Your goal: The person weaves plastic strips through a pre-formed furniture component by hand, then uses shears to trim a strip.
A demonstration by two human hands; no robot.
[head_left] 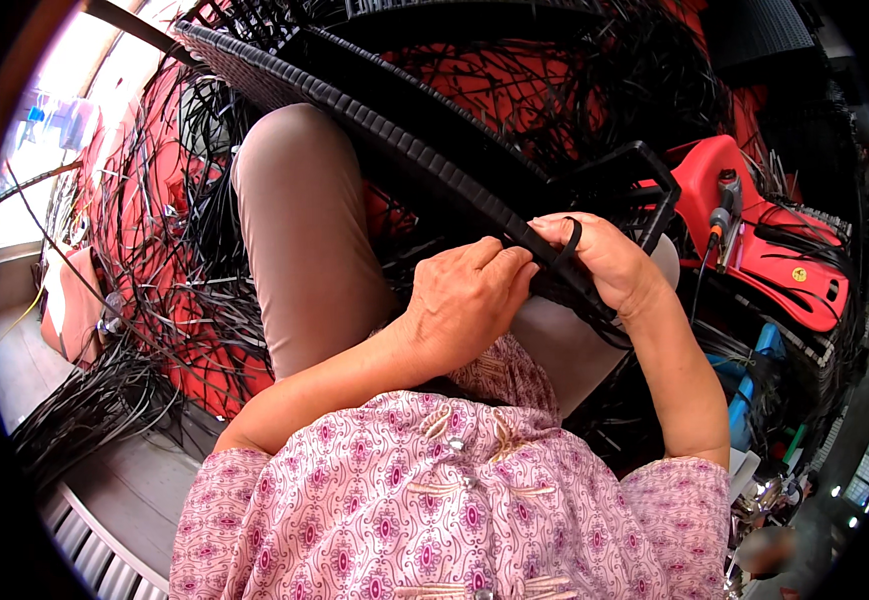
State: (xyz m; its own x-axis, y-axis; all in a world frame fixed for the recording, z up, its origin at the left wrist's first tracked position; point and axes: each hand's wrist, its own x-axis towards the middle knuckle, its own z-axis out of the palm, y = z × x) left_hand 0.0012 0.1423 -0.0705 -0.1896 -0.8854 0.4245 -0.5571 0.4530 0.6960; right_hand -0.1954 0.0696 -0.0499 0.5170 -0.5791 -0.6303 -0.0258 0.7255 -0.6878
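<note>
A dark panel with a woven edge slants across my lap from the upper left down to my hands. Near its lower end my right hand is closed, thumb and fingers pinching a flat black strip that loops round by the fingers. On the other side of that edge my left hand is closed too, its fingers curled against the panel. Whatever lies inside the left fingers is hidden. Beyond the right hand, a black angular frame part sticks out.
Loose black strips lie tangled over a red surface at left and behind the panel. A thick strip bundle rests at lower left. At right stands a red plastic seat carrying a grey-and-orange tool, near a blue plastic piece.
</note>
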